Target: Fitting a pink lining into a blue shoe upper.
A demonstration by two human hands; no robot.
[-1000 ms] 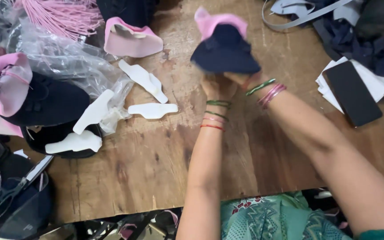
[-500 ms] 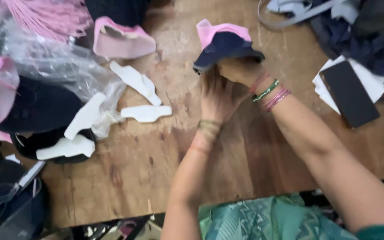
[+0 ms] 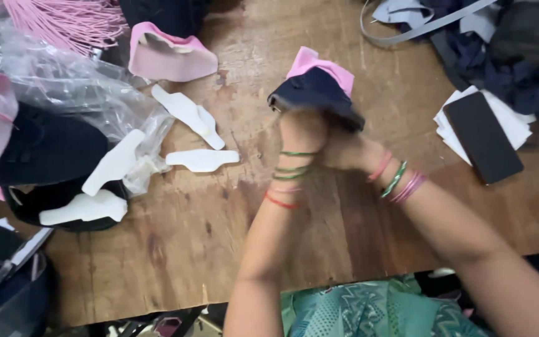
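- Hands together over mid tabletop (image 3: 176,262): left hand (image 3: 302,130) and right hand (image 3: 347,148) press side by side, both clamped on the shoe upper (image 3: 316,93), navy outside, pink lining.
- Upper sits at the far ends of both hands, fingers wrapped into its lower edge; pink lining pokes up at the back, away from the person. It looks lifted off the wood or just touching it, cannot tell which.
- Two-hand grip likely because the piece is soft and floppy; pinching from both sides keeps it in shape. Judgement only.
- Bangles (image 3: 294,168) on left wrist, more on right wrist (image 3: 400,182).
- White stiffeners (image 3: 202,160) lie flat, loose, left of the hands, well apart from them; probably laid out within reach. One more sits on a dark piece (image 3: 82,209) at the left edge.
- Plastic bag (image 3: 76,106), crumpled, far left, with navy and pink uppers heaped beside it.
- Pink upper (image 3: 169,57) lies alone top left, near the pink cords (image 3: 63,19).
- Phone (image 3: 481,137), face-down on white papers, right of the hands, near but apart.
- Dark cloth pile and grey strap (image 3: 407,34) top right.
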